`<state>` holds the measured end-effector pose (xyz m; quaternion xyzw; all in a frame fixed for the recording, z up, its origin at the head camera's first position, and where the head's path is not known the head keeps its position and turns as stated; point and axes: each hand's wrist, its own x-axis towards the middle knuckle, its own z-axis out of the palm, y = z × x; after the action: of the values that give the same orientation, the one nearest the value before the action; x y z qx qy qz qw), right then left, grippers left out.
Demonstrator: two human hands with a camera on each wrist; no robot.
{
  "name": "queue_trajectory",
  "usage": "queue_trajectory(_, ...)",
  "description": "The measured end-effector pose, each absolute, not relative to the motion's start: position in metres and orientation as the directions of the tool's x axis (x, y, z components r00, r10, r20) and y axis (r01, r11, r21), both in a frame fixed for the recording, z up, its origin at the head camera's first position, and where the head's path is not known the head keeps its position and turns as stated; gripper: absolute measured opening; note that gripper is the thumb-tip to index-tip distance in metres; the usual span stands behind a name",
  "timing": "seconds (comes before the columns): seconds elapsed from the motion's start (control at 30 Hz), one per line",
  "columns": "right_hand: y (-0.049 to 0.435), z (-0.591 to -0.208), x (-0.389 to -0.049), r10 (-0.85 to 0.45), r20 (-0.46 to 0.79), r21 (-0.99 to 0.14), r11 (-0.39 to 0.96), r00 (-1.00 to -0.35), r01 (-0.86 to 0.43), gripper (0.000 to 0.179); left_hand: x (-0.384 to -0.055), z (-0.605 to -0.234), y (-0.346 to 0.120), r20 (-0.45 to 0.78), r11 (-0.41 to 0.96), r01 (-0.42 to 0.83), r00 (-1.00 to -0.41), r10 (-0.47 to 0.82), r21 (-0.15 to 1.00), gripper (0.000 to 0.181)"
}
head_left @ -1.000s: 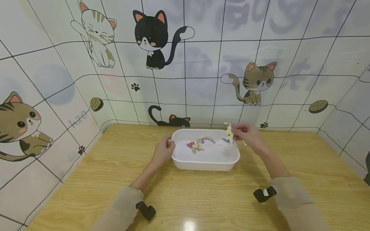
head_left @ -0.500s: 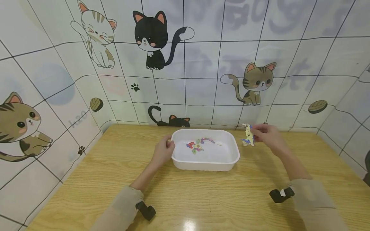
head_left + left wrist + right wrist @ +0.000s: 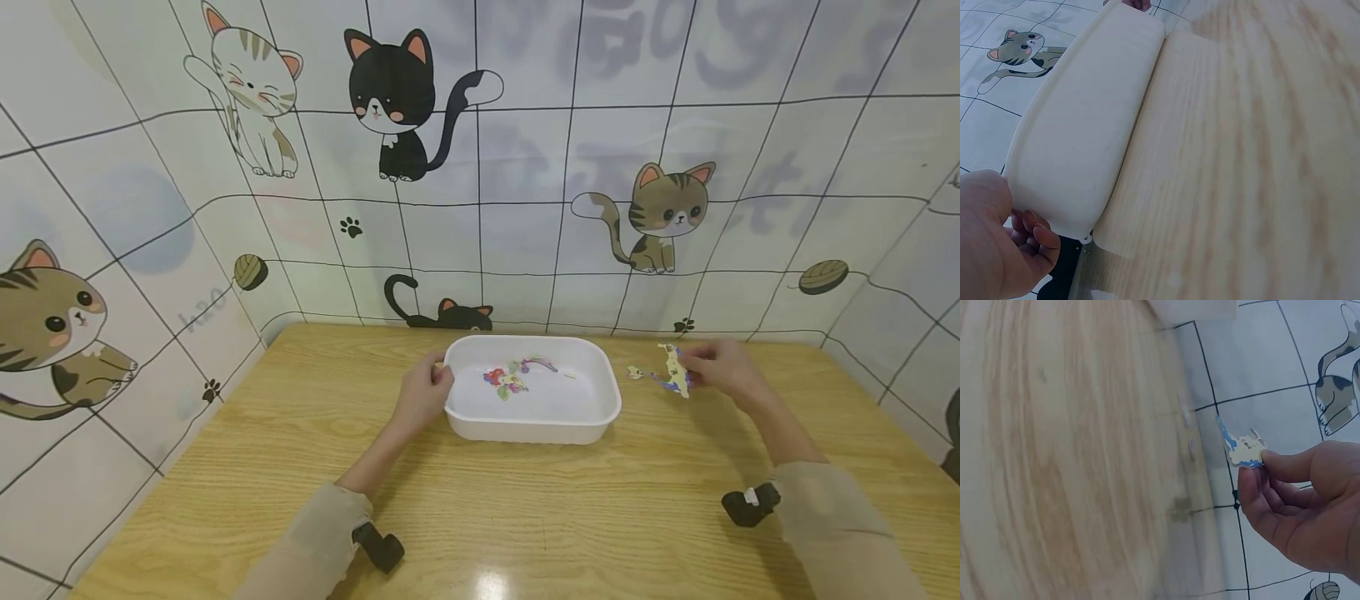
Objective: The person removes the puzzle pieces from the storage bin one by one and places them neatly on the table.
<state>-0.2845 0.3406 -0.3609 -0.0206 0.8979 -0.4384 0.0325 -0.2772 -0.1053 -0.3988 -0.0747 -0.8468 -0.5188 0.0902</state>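
Note:
My left hand (image 3: 424, 392) grips the left end of a white plastic tray (image 3: 534, 431), thumb at the rim; in the left wrist view the fingers curl against the tray's outer wall (image 3: 1091, 119). Inside the tray lie several colourful flat cut-outs (image 3: 507, 382), red, green and purple. To the tray's right, my right hand (image 3: 723, 369) pinches a thin, jagged yellow-and-blue cut-out (image 3: 674, 372) between thumb and fingers. The right wrist view shows this cut-out (image 3: 1245, 450) at the fingertips. Whether it touches the table cannot be told.
A small pale cut-out (image 3: 635, 372) lies on the wooden table (image 3: 517, 508) just right of the tray. Behind the table stands a wall covering (image 3: 525, 233) printed with cats and a grid. Each sleeve has a black wrist-worn device (image 3: 750, 505).
My right hand has carried the yellow-and-blue cut-out from over the tray's right end out to the right, then lower towards the table. The left hand and the tray stay in place.

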Motion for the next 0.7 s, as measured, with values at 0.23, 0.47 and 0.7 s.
queue_trajectory(0.23, 0.355, -0.372, -0.289, -0.06, -0.08, -0.756, 0.654, -0.995, 0.021, 0.043, -0.277, -0.399, -0.106, 0.243, 0.455, 0.233, -0.969, 0.037, 0.86, 0.037)
queue_trajectory(0.47, 0.362, -0.378, -0.296, -0.029, -0.112, -0.7, 0.711, -0.993, 0.059, 0.043, -0.279, -0.401, -0.107, 0.253, 0.462, 0.241, -0.967, 0.036, 0.853, 0.037)
queue_trajectory(0.7, 0.361, -0.382, -0.302, 0.008, -0.149, -0.665, 0.74, -0.989, 0.106, 0.043, -0.279, -0.402, -0.106, 0.26, 0.452, 0.248, -0.965, 0.037, 0.857, 0.036)
